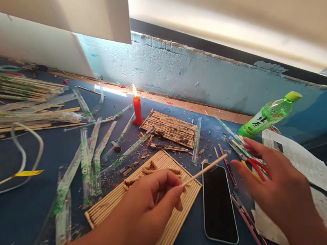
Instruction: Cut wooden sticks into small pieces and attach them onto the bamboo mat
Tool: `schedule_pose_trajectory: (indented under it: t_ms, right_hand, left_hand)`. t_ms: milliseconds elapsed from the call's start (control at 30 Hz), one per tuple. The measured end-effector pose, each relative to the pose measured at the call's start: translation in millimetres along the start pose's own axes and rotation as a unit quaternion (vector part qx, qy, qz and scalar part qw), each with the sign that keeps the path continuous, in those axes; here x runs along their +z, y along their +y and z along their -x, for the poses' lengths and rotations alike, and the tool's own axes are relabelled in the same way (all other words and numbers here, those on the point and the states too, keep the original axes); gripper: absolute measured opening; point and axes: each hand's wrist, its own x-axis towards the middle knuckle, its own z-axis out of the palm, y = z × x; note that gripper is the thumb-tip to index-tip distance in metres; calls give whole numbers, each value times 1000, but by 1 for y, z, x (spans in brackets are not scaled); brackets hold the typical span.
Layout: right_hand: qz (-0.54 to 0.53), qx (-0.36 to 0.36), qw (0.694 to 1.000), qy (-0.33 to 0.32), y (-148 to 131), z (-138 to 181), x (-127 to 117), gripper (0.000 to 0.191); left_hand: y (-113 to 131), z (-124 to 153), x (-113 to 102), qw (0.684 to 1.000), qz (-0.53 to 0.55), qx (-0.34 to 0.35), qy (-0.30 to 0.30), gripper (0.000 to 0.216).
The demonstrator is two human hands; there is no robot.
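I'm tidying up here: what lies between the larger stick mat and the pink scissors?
The head view shows a phone, its screen dark, between the larger stick mat and the pink scissors.

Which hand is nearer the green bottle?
Right. The right hand is just on the near side of the green bottle; the left hand is farther off, over the stick panel, holding a thin stick.

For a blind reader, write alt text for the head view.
A person's left hand holds a wooden stick over a panel of sticks; the open right hand is right of a phone. Behind are a lit red candle and a green-capped bottle.
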Motion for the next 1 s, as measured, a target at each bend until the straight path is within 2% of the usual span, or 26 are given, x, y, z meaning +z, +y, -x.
schedule_pose_trajectory:
  t_ms: [100, 200, 300, 433, 533, 733, 1000]
  right_hand:
    - [-59, -191, 980, -14, -45, 3, -5, 40]
    - [-81, -262, 959, -73, -63, 8, -2, 21]
    - [-99, -262, 954, -107, -63, 13, 1, 14]
    - [-102, -260, 954, -111, -60, 18, 1, 17]
    - [-119, -230, 956, -136, -64, 23, 3, 21]
    - [-137, -161, 970, -117, -78, 36, 11, 25]
    - [-130, -130, 974, -131, -83, 46, 14, 30]
  left_hand:
    - [-7, 3, 2, 978, -166, 125, 11, 21]
    - [-14, 5, 5, 953, -231, 193, 27, 21]
    - [-18, 3, 7, 928, -284, 235, 50, 21]
    - [-21, 0, 7, 878, -375, 287, 78, 28]
    - [-23, 0, 6, 848, -415, 316, 98, 30]
    - [-25, 3, 2, 841, -407, 335, 124, 25]
    - [-30, 4, -2, 833, -424, 336, 119, 24]
